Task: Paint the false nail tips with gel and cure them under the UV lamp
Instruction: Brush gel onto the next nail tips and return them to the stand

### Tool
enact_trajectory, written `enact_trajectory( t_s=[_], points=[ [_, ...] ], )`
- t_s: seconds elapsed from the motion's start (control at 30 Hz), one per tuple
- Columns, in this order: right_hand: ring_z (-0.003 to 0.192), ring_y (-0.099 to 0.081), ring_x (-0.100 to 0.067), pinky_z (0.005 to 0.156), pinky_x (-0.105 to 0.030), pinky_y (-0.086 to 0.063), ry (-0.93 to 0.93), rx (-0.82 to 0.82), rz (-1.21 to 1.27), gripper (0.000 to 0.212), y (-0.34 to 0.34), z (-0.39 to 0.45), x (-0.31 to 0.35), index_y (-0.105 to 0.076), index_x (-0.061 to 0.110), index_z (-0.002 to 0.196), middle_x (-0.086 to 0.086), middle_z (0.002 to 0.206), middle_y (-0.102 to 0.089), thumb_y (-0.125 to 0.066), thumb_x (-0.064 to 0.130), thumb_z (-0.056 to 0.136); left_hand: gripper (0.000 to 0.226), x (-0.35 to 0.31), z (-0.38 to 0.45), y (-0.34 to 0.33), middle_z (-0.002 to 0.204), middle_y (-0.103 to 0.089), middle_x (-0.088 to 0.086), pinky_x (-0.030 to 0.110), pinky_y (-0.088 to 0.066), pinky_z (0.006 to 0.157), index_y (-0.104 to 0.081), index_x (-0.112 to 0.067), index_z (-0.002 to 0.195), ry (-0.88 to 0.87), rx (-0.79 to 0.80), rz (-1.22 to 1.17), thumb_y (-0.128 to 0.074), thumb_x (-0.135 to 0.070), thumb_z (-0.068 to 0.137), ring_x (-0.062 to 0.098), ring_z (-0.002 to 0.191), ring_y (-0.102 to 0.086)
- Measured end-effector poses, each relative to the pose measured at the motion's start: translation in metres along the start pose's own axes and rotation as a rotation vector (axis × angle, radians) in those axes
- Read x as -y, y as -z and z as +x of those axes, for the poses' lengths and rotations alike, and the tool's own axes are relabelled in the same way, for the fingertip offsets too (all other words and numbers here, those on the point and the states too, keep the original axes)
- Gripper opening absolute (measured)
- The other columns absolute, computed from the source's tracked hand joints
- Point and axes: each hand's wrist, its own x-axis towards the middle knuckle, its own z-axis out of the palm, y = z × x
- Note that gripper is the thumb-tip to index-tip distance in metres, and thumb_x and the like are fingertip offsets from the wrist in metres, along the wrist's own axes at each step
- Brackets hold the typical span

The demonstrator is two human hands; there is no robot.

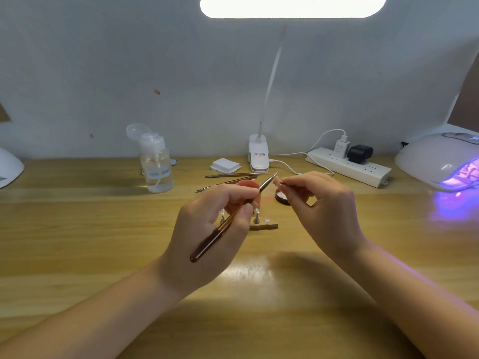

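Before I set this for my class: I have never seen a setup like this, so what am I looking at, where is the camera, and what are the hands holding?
There is one picture, taken by a camera worn on the person's head, looking down at a wooden table. No machine is at work here, only two bare hands. The left hand grips a thin brush, its tip pointing at a small false nail tip that the right hand pinches. On the table stand a clear pump bottle, a clip-on desk lamp, a power strip and spare tools. At the right edge a UV lamp glows violet. A small stand with pegs sits between the hands.
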Motion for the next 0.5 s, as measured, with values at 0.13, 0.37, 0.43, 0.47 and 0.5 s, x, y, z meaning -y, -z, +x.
enact_trajectory(
  t_s=[0.13, 0.37, 0.43, 0.47, 0.5],
  points=[
    [0.071, -0.064, -0.017, 0.067, -0.024, -0.052, 0.003, 0.0, -0.018, 0.014, 0.0013, 0.0008, 0.0026, -0.074, 0.002, 0.097, -0.006, 0.085, -0.072, -0.073, 0.005, 0.083, 0.021, -0.0002, 0.0, 0.0006, 0.095, -0.07, -0.007, 0.016, -0.047, 0.08, -0.065, -0.018, 0.107, -0.076, 0.017, 0.069, -0.053, -0.023, 0.09, 0.005, 0.094, -0.064],
    [0.071, -0.062, -0.012, 0.067, -0.02, -0.051, 0.005, -0.01, -0.021, 0.014, 0.0026, 0.0016, 0.0036, -0.074, 0.002, 0.098, -0.006, 0.085, -0.071, -0.073, 0.005, 0.084, 0.022, 0.0034, -0.0013, 0.0004, 0.089, -0.07, -0.005, 0.025, -0.052, 0.08, -0.071, -0.012, 0.099, -0.116, 0.032, 0.103, -0.054, -0.018, 0.086, 0.007, 0.09, -0.066],
    [0.072, -0.064, -0.013, 0.068, -0.02, -0.052, 0.008, -0.008, -0.02, 0.015, 0.0025, 0.0009, 0.0037, -0.074, 0.002, 0.098, -0.006, 0.086, -0.072, -0.073, 0.005, 0.083, 0.019, 0.0025, -0.0002, -0.0004, 0.092, -0.069, -0.007, 0.024, -0.052, 0.078, -0.067, -0.017, 0.102, -0.123, 0.002, 0.096, -0.054, -0.018, 0.088, 0.008, 0.09, -0.065],
    [0.073, -0.064, -0.013, 0.069, -0.02, -0.052, 0.008, -0.009, -0.018, 0.015, 0.0022, 0.0007, 0.0039, -0.074, 0.002, 0.098, -0.006, 0.087, -0.072, -0.073, 0.005, 0.083, 0.019, 0.0021, 0.0006, -0.001, 0.094, -0.069, -0.008, 0.022, -0.051, 0.078, -0.065, -0.02, 0.105, -0.129, -0.007, 0.106, -0.054, -0.019, 0.09, 0.006, 0.092, -0.064],
    [0.073, -0.064, -0.014, 0.069, -0.02, -0.052, 0.006, -0.009, -0.015, 0.015, 0.0021, 0.0007, 0.0041, -0.074, 0.002, 0.098, -0.006, 0.087, -0.072, -0.073, 0.005, 0.083, 0.019, 0.0019, 0.0011, -0.0016, 0.095, -0.069, -0.008, 0.022, -0.05, 0.079, -0.064, -0.02, 0.106, -0.131, -0.007, 0.116, -0.054, -0.02, 0.09, 0.006, 0.093, -0.064]
  ],
)
